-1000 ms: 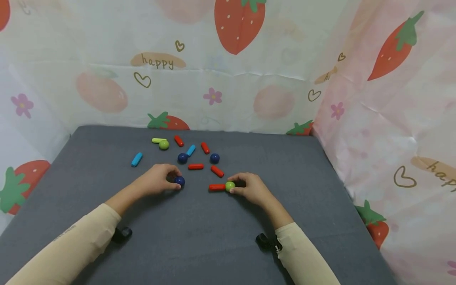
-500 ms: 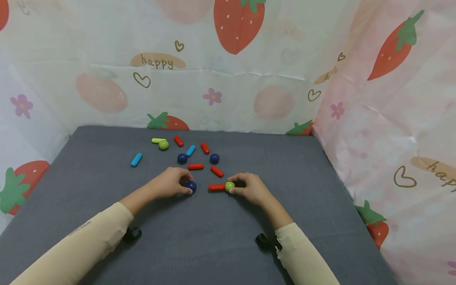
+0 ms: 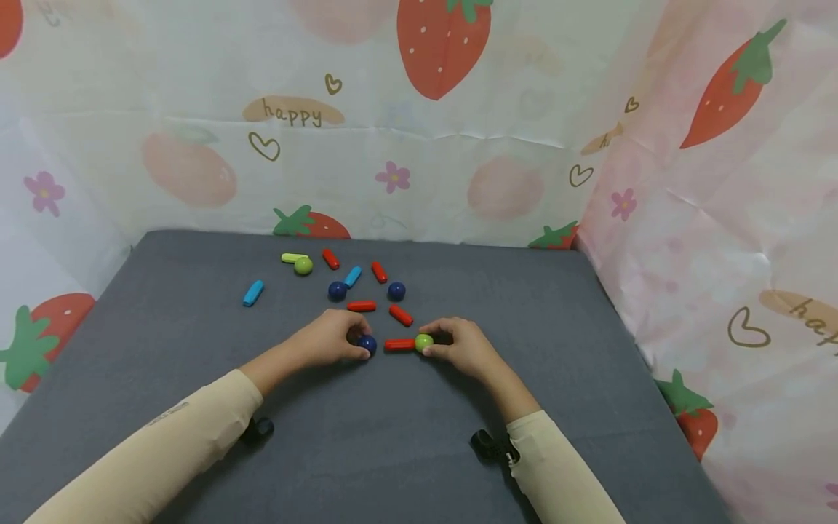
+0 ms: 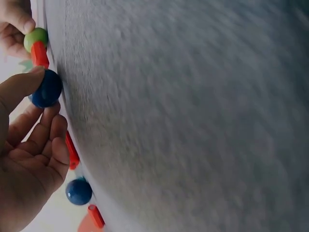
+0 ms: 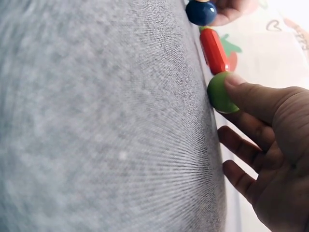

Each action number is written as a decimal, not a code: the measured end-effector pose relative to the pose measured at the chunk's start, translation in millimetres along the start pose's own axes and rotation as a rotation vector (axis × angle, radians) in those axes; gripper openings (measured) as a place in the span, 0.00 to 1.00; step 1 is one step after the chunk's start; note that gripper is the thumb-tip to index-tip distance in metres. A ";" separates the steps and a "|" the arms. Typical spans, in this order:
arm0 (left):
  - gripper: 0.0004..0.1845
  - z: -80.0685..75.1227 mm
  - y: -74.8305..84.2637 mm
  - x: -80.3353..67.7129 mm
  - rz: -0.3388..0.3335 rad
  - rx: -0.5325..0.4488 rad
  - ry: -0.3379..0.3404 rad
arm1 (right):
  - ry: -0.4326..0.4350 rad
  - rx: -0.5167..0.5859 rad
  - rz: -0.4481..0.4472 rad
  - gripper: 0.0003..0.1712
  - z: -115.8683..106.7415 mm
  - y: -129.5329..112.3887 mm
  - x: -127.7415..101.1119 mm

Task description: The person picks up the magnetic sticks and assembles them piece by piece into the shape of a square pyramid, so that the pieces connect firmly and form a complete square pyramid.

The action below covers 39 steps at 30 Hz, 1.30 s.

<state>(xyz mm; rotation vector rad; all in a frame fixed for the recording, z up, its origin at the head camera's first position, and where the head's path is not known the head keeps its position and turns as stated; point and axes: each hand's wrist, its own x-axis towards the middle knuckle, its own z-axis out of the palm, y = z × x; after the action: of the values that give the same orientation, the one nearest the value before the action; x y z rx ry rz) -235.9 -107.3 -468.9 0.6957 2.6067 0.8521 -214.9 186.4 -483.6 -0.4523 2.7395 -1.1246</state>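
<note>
My left hand (image 3: 330, 337) pinches a dark blue ball (image 3: 369, 345) between thumb and fingers, low over the grey cloth. Opposite it, my right hand (image 3: 466, 348) pinches a green ball (image 3: 423, 343). A red faceted stick (image 3: 399, 345) meets the green ball's left side and points at the blue ball. In the head view a narrow gap separates the stick's free end from the blue ball. From the right wrist, the red stick (image 5: 214, 50) lies in line between the blue ball (image 5: 202, 13) and the green ball (image 5: 222, 93). Whether stick and green ball are joined I cannot tell.
Behind my hands lie several red sticks (image 3: 361, 306), two blue sticks (image 3: 253, 293), two dark blue balls (image 3: 396, 291), a green ball (image 3: 303, 266) and a yellow-green stick (image 3: 294, 257). A printed curtain (image 3: 432, 196) borders the grey table (image 3: 393, 451).
My left hand has carried the dark blue ball rightward, nearer to the red stick's free end. My right hand, the green ball and that stick have stayed in place.
</note>
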 end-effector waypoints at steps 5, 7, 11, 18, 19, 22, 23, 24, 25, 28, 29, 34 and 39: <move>0.15 6.6 7.5 3.3 0.013 -0.010 0.002 | 0.000 -0.012 0.006 0.18 1.2 -0.1 -0.4; 0.15 8.3 10.1 4.6 0.004 -0.012 0.002 | 0.000 -0.016 0.009 0.18 1.6 0.1 -0.1; 0.15 9.2 15.1 6.6 -0.015 -0.009 0.006 | 0.004 -0.027 0.010 0.18 0.5 0.2 0.1; 0.15 9.1 20.2 7.7 -0.015 0.012 -0.009 | -0.056 -0.043 0.003 0.17 -6.7 1.4 -2.0; 0.15 9.2 20.5 7.8 -0.014 0.011 -0.014 | -0.070 -0.051 -0.003 0.17 -8.0 1.6 -2.7; 0.15 9.5 21.3 7.9 -0.011 0.004 -0.023 | -0.110 -0.080 -0.035 0.17 -12.2 2.9 -4.7; 0.15 9.6 21.6 8.1 -0.008 0.001 -0.025 | -0.120 -0.090 -0.045 0.17 -13.4 3.7 -5.4; 0.15 9.7 21.9 8.4 -0.006 0.001 -0.027 | -0.130 -0.095 -0.056 0.17 -14.9 4.0 -6.3; 0.16 9.7 22.2 8.8 -0.004 0.000 -0.028 | -0.138 -0.098 -0.067 0.17 -16.1 4.5 -7.2; 0.16 10.2 22.6 10.9 -0.003 -0.002 -0.030 | -0.154 -0.097 -0.091 0.17 -19.4 6.1 -9.9; 0.17 10.4 22.6 11.7 -0.004 -0.004 -0.029 | -0.156 -0.095 -0.094 0.17 -20.0 6.5 -10.9; 0.17 11.4 22.8 14.9 -0.009 -0.015 -0.009 | -0.163 -0.090 -0.112 0.17 -22.2 9.1 -15.5; 0.17 13.0 23.3 18.3 0.012 -0.009 0.019 | -0.168 -0.079 -0.106 0.17 -23.0 10.1 -19.3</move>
<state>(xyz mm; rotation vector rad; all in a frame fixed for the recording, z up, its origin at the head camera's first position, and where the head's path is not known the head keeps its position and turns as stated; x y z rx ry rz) -237.4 -75.1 -467.1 0.7049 2.6157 0.8778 -204.6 214.7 -474.0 -0.6771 2.6470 -0.9556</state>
